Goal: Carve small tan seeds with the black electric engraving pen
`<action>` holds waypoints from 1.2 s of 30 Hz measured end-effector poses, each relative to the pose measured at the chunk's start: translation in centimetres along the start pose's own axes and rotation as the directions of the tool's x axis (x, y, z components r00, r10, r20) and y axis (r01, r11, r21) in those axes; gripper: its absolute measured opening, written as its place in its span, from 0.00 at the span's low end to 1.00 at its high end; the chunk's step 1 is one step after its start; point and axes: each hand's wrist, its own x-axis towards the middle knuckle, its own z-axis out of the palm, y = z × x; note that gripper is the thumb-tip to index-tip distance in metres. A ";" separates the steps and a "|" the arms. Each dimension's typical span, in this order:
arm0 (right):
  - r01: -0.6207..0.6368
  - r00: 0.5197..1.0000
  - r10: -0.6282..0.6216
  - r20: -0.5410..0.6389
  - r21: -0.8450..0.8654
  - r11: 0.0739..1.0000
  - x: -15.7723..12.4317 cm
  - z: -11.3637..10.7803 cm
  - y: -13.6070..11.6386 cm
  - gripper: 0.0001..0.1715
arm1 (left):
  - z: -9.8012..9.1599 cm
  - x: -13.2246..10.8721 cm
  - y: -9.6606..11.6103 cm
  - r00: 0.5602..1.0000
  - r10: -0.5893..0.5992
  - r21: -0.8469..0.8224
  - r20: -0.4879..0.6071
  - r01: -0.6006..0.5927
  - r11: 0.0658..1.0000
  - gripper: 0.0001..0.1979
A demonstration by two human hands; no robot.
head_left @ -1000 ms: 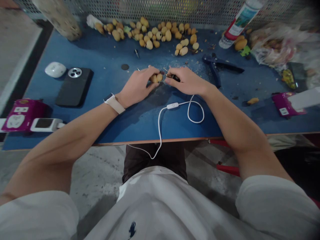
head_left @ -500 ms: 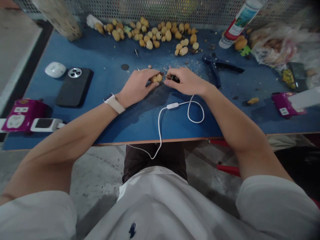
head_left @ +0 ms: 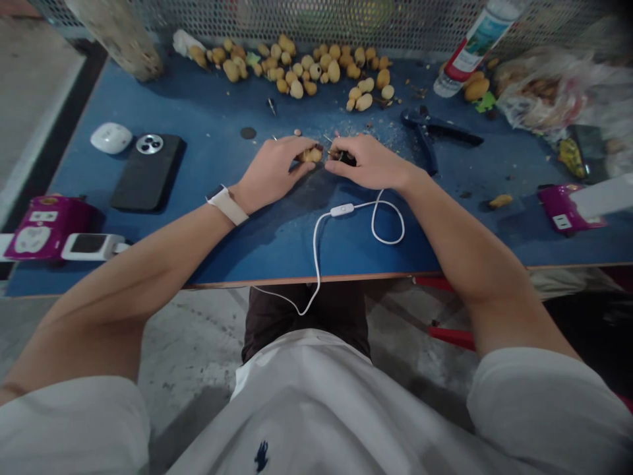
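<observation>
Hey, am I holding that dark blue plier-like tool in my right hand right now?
No, the dark blue plier-like tool lies on the table, apart from and to the right of your right hand.

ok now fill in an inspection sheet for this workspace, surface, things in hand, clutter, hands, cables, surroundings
Surface: blue tabletop, pale crumbs scattered beyond the right hand.
Job's things: tan lumpy piece; dark item, mostly hidden by fingers.
Clutter: tan rounded pieces along the back, black phone, dark blue hand tool, bottle, plastic bag.
Hands: left hand grips the lumpy piece; right grips the dark item.
Cables: white cable with inline switch, looped, hanging over the front edge.
Surroundings: perforated panel behind, grey floor below.
</observation>
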 end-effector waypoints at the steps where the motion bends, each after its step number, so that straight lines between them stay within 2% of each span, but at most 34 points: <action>1: 0.000 1.000 0.000 0.003 -0.004 1.000 0.0 0.0 0.0 0.40 | 0.0 0.0 -0.1 1.000 0.016 -0.011 -0.008 -0.017 1.000 0.25; 5: -0.014 1.000 0.014 0.006 -0.020 1.000 0.1 0.1 0.2 0.37 | 0.5 0.1 -0.7 0.997 0.050 -0.050 -0.064 -0.054 0.997 0.23; 13: 0.000 1.000 0.000 -0.002 0.004 1.000 0.0 -0.1 0.1 0.35 | 1.0 -0.1 -0.6 0.998 -0.027 -0.025 -0.051 0.026 0.999 0.33; 18: 0.009 1.000 -0.009 0.002 0.010 1.000 -0.1 -0.1 0.0 0.36 | 1.0 0.0 -1.0 0.995 0.030 -0.026 -0.098 -0.033 0.999 0.28; 27: -0.007 1.000 0.006 0.021 0.021 1.000 -0.1 -0.2 0.0 0.34 | 0.6 -0.1 -0.5 0.997 0.014 -0.036 -0.082 -0.017 0.999 0.26; 32: 0.007 1.000 -0.007 0.020 0.020 1.000 0.0 -0.1 0.3 0.32 | 0.2 -0.2 0.1 1.000 -0.010 0.012 -0.013 0.010 1.000 0.28; 36: 0.012 1.000 -0.012 0.014 0.007 1.000 0.0 0.0 0.3 0.30 | 0.5 -0.1 -0.3 0.999 0.009 -0.001 -0.047 -0.009 1.000 0.28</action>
